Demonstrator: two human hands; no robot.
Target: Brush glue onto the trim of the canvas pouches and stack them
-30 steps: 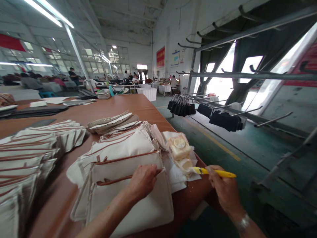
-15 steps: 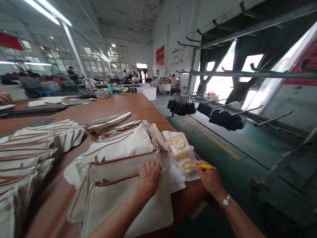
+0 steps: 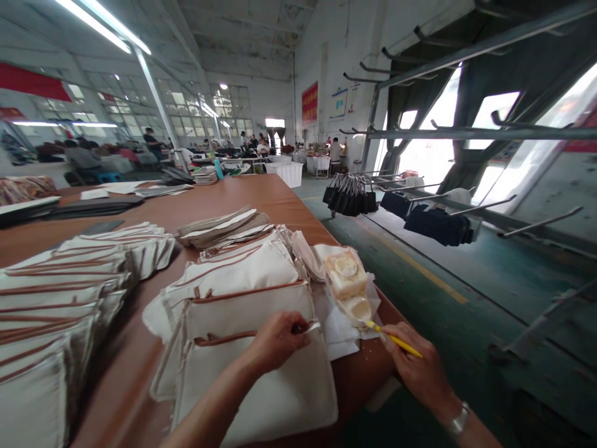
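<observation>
From the head view, the left hand [image 3: 278, 341] pinches the upper corner of the front cream piece [image 3: 275, 395] on the bench [image 3: 252, 196]; the right hand [image 3: 420, 366] grips a yellow brush [image 3: 402, 345] at a pale container [image 3: 347, 281]. Work seems under way, with the brush off the fabric; which stacked pieces [image 3: 69, 292] are finished cannot be told.

1. Holding a yellow brush [image 3: 405, 346] in the right hand [image 3: 421, 368], at the near end of the cream container [image 3: 347, 280].
2. Pinching a pale bag [image 3: 289, 392] with the left hand [image 3: 277, 341], left of the container.
3. Facing dark bags [image 3: 438, 225] on a rack [image 3: 466, 134], beyond the container.
</observation>
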